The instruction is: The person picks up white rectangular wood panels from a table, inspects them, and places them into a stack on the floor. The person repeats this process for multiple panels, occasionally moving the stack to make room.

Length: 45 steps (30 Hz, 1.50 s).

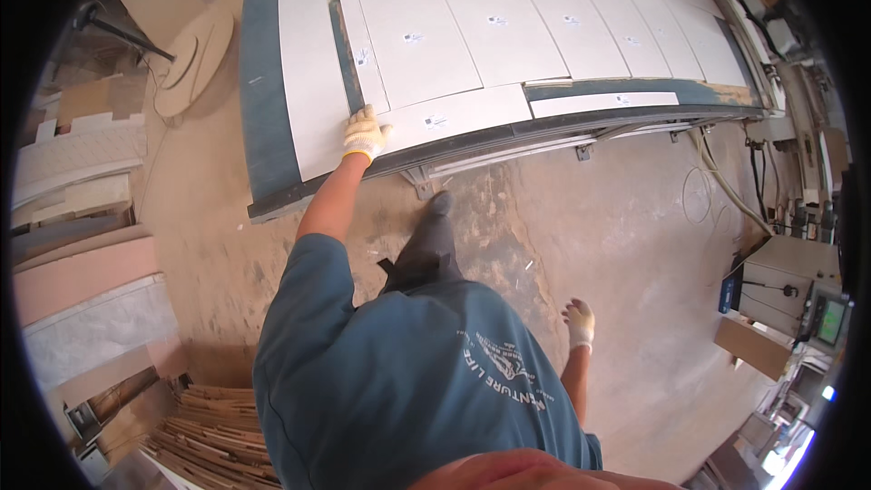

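My left hand (365, 134), in a pale knitted glove, lies on the near edge of a large table, its thumb apart from the fingers. It touches the left end of a long white panel (481, 114) with a small label. Several labelled white panels (413, 9) lie cut side by side beyond it. To the left is a broad unlabelled white strip (304, 63). A narrow white strip (603, 104) sits along the table's edge at the right. My right hand (579, 322), gloved too, hangs free over the floor, fingers loosely bent and holding nothing.
The blue-grey table bed (265, 118) has a dark front rail (544, 127). Stacked boards (91, 277) and thin wooden strips (209, 431) stand at left. A round board (195, 59) is at far left. A control box with a screen (827, 319) and hoses (721, 181) are at right.
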Tool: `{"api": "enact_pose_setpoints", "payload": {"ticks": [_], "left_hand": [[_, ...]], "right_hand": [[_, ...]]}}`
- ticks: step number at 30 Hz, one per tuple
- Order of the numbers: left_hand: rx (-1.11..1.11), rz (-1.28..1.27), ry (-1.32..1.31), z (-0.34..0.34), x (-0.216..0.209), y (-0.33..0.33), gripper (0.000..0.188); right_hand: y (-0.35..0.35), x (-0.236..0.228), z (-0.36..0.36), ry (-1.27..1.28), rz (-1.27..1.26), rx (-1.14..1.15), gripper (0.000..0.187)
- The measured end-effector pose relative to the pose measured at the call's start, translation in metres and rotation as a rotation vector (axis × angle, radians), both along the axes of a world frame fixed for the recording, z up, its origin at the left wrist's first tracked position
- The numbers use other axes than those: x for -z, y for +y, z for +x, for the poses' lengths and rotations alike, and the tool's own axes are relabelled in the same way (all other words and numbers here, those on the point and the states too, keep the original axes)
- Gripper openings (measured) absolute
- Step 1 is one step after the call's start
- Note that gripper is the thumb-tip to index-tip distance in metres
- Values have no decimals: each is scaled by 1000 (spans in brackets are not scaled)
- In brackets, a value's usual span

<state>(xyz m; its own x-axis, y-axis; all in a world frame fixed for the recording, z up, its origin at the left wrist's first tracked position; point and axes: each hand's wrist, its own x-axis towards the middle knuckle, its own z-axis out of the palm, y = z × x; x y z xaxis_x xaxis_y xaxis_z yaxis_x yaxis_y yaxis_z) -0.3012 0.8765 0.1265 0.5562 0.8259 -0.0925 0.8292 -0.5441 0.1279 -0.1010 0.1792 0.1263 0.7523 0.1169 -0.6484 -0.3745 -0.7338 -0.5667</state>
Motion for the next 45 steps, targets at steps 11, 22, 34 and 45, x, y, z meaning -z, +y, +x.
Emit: {"api": "enact_pose_setpoints", "payload": {"ticks": [11,22,34,45], "left_hand": [[172,-423,106,3,-48,65,76],[404,-1044,-44,6,-98,144,55],[-202,-265,-112,82,-52,57,87],[-855,-429,-423,88,1,143,58]], "right_hand": [[237,-34,15,-53,-147,-843,35],[396,-66,59,310,501,-718,46],[401,-140,134,-204,741,363,23],[282,-158,123,-351,392,289,24]]}}
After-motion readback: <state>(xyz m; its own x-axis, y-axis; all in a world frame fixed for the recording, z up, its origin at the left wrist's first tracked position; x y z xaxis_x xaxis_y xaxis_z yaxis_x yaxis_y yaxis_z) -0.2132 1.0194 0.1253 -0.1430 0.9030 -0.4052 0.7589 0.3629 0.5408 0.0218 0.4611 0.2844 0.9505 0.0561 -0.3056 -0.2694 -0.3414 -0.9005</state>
